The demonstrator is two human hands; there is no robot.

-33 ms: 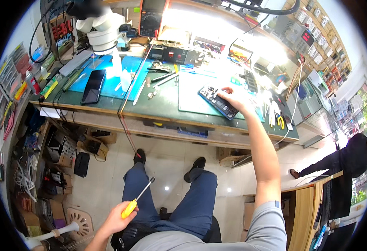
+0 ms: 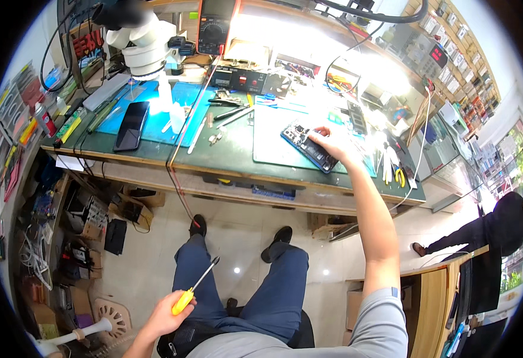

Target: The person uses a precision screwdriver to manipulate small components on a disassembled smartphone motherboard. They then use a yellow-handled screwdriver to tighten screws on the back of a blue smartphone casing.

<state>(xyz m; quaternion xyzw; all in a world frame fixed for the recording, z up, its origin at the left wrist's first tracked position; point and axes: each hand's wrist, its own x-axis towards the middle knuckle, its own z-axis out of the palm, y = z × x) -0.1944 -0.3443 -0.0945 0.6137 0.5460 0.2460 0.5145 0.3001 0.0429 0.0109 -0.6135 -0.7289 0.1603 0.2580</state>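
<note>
My left hand (image 2: 169, 314) is closed around the yellow handle of a screwdriver (image 2: 183, 301), held low above my lap with its metal shaft pointing up and to the right. Over on the bench, my right hand (image 2: 328, 145) grips an opened smartphone (image 2: 300, 141) by its far right edge, the thumb over its inner side. The phone's inside faces up, showing circuit parts and a dark lower section. It lies slanted on a pale work mat (image 2: 267, 152); the fingers behind its edge are partly hidden. A second smartphone (image 2: 132, 126), dark screen up, lies farther left on a blue mat (image 2: 109, 122).
A white microscope (image 2: 142, 51) stands at the back left and an orange-edged multimeter (image 2: 215, 27) at the back. Tweezers, pliers (image 2: 399, 176) and small parts lie about the bench. A red cable (image 2: 181, 140) hangs over the front edge. Another person (image 2: 500, 227) is at the far right.
The whole view has shifted very slightly. Both hands keep their holds on the screwdriver and the opened smartphone.
</note>
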